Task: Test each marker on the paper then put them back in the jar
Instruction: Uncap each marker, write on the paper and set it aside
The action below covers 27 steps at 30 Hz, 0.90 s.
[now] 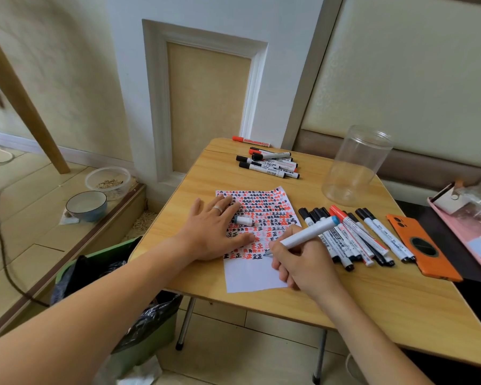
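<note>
The left hand lies flat with fingers spread on the paper, apparently to pin the sheet against the pull of the pen; the right hand grips a white marker with a blue end in a writing hold, its tip touching the sheet just under the last row of red and black test marks, at about five o'clock from the left hand, so the step in hand looks like testing this one; its cap rests on the sheet beside the left fingertips, close by for recapping; a row of capped markers lies at three o'clock from the paper, a smaller heap at twelve o'clock, presumably one sorted from the other, though which is tested I cannot tell; the clear jar stands empty at one o'clock, so nothing is returned yet; an orange phone lies to the right of the row.
</note>
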Each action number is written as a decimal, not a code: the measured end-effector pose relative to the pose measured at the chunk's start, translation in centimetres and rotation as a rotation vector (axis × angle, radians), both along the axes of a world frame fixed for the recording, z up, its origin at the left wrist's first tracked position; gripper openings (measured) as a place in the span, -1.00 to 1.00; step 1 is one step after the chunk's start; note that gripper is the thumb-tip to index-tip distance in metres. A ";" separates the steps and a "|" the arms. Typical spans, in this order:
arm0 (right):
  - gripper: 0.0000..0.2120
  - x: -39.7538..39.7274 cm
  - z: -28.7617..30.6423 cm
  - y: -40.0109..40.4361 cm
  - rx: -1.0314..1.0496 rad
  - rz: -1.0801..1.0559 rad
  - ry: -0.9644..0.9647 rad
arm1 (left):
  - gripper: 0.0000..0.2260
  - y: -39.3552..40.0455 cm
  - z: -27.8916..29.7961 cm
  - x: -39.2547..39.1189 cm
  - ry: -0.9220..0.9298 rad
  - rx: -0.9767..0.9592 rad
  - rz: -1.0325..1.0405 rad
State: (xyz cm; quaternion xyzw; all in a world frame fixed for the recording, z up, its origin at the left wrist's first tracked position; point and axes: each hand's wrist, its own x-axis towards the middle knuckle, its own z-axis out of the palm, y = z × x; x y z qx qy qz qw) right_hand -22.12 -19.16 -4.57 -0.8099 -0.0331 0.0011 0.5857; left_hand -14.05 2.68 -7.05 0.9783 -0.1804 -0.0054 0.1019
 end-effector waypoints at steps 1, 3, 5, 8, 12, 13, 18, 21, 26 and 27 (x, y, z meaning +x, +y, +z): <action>-0.80 0.0 0.0 0.0 0.000 -0.011 0.003 | 0.04 0.0 0.1 0.0 0.003 -0.002 -0.001; -0.83 0.1 0.0 0.0 0.000 -0.029 0.007 | 0.04 0.0 0.1 -0.1 0.006 -0.003 -0.001; -0.83 0.1 -0.1 -0.1 -0.006 -0.039 0.007 | 0.04 -0.1 0.1 -0.1 0.008 -0.003 0.000; -0.82 0.0 0.0 -0.1 -0.016 -0.033 -0.010 | 0.03 -0.1 0.2 -0.1 0.007 0.002 -0.003; -0.82 -0.1 -0.1 -0.1 -0.034 -0.019 -0.029 | 0.03 0.0 0.2 -0.1 0.008 0.001 -0.002; -0.81 -0.1 -0.1 -0.1 -0.041 -0.018 -0.031 | 0.03 0.0 0.2 -0.1 0.007 0.002 -0.003; -0.84 -0.1 -0.1 -0.1 -0.041 -0.019 -0.007 | 0.03 0.0 0.1 0.0 0.006 0.000 -0.006; -0.84 -0.1 0.0 -0.1 -0.046 -0.018 -0.013 | 0.03 0.0 0.1 -0.1 0.004 -0.004 -0.002; -0.83 -0.2 0.0 -0.1 -0.023 -0.027 -0.027 | 0.06 0.1 0.1 -0.1 -0.007 -0.007 -0.007; -0.83 -0.2 0.0 -0.1 -0.030 -0.026 -0.028 | 0.05 0.1 0.1 -0.1 -0.004 -0.008 -0.008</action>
